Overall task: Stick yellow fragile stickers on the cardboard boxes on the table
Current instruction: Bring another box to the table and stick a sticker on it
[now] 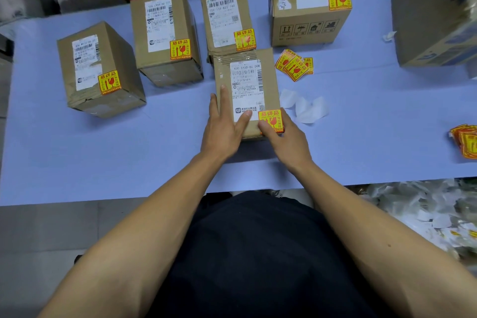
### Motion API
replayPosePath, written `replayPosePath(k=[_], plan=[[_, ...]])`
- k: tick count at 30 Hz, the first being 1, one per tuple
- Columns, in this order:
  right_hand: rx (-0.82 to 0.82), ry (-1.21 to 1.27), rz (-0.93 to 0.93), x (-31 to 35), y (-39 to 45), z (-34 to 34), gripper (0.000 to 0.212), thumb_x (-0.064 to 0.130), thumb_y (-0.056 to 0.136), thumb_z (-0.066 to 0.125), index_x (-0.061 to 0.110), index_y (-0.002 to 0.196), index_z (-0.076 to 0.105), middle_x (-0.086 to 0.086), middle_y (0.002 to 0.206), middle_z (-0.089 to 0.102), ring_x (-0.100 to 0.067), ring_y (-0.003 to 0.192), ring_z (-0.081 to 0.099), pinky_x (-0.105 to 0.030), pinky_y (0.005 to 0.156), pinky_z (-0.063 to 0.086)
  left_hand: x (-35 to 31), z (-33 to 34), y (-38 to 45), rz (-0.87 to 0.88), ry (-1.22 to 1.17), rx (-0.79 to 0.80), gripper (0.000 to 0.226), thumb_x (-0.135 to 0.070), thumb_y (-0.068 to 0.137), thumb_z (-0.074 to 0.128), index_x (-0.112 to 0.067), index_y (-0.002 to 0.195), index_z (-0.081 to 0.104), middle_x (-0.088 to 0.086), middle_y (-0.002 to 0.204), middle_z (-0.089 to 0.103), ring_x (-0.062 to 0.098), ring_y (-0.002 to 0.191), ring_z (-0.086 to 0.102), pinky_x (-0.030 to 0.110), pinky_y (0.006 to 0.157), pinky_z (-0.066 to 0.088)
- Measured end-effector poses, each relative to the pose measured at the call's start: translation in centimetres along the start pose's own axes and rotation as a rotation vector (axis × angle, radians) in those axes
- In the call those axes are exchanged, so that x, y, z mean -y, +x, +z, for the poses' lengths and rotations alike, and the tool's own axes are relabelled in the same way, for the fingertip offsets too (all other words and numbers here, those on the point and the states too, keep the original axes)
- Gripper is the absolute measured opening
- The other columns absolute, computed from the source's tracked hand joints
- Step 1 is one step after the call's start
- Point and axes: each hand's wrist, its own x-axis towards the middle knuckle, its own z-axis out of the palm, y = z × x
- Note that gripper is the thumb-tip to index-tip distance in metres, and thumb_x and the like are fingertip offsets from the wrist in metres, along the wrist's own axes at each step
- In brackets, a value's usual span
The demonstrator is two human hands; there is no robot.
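Observation:
A cardboard box (224,77) with a white shipping label lies in the middle of the blue table (103,157). A yellow fragile sticker (270,119) sits on its near right corner. My left hand (223,126) rests flat on the box's left side, fingers straight, thumb on the label. My right hand (286,137) is at the near right corner, thumb pressing the sticker's lower edge. Several other boxes stand behind, each with a yellow sticker: far left (98,70), second (165,36), third (227,18), and back right (309,8).
Loose yellow stickers (294,64) lie right of the middle box, with more stickers (464,141) at the table's right edge. White backing papers (307,108) lie beside my right hand. A big box (436,13) stands at the far right. Plastic bags lie beyond the table and on the floor.

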Motion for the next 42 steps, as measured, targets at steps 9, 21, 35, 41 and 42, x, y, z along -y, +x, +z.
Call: replayPosePath(k=[9, 21, 35, 41, 42], plan=[[0.044, -0.014, -0.017, -0.8, 0.6, -3.4, 0.064, 0.053, 0.092, 0.062, 0.024, 0.147, 0.047, 0.009, 0.142, 0.057, -0.006, 0.121, 0.057, -0.025, 0.098, 0.043, 0.5, -1.4, 0.3, 0.034, -0.139, -0.027, 0.084, -0.048, 0.096, 0.056, -0.024, 0.159, 0.004, 0.004, 0.165, 0.016, 0.019, 0.150, 0.018, 0.035, 0.113, 0.027], [0.107, 0.140, 0.098, 2.5, 7.6, -1.4, 0.073, 0.062, 0.096, 0.043, 0.024, 0.156, 0.031, 0.002, 0.156, 0.043, -0.017, 0.137, 0.048, -0.034, 0.110, 0.040, 0.2, -1.7, 4.0, -0.411, -0.830, 0.079, 0.046, -0.042, 0.094, 0.062, -0.022, 0.135, 0.054, 0.000, 0.127, 0.068, 0.018, 0.109, 0.069, 0.044, 0.099, 0.054], [0.134, 0.061, 0.060, 4.4, 5.4, 3.8, 0.066, 0.061, 0.099, 0.032, 0.028, 0.156, 0.026, 0.002, 0.155, 0.045, -0.022, 0.140, 0.044, -0.043, 0.116, 0.034, 4.0, -4.0, 1.1, -0.357, -0.833, -0.013, 0.039, -0.045, 0.094, 0.056, -0.030, 0.130, 0.058, -0.008, 0.117, 0.072, 0.011, 0.102, 0.071, 0.040, 0.095, 0.056], [0.222, -0.015, 0.028, 7.3, 4.5, 9.6, 0.065, 0.059, 0.101, 0.030, 0.025, 0.156, 0.025, -0.001, 0.153, 0.047, -0.027, 0.137, 0.047, -0.044, 0.112, 0.037, 9.3, -7.8, 0.1, -0.388, -0.807, -0.076, 0.037, -0.043, 0.096, 0.056, -0.029, 0.129, 0.059, -0.007, 0.118, 0.072, 0.013, 0.104, 0.071, 0.042, 0.097, 0.055], [0.230, -0.028, 0.020, 7.8, 4.4, 10.4, 0.064, 0.059, 0.102, 0.029, 0.025, 0.156, 0.025, -0.001, 0.153, 0.048, -0.027, 0.136, 0.048, -0.044, 0.112, 0.038, 10.1, -8.3, 0.1, -0.396, -0.800, -0.078, 0.037, -0.042, 0.096, 0.056, -0.028, 0.130, 0.059, -0.007, 0.118, 0.072, 0.013, 0.104, 0.071, 0.041, 0.097, 0.055]])
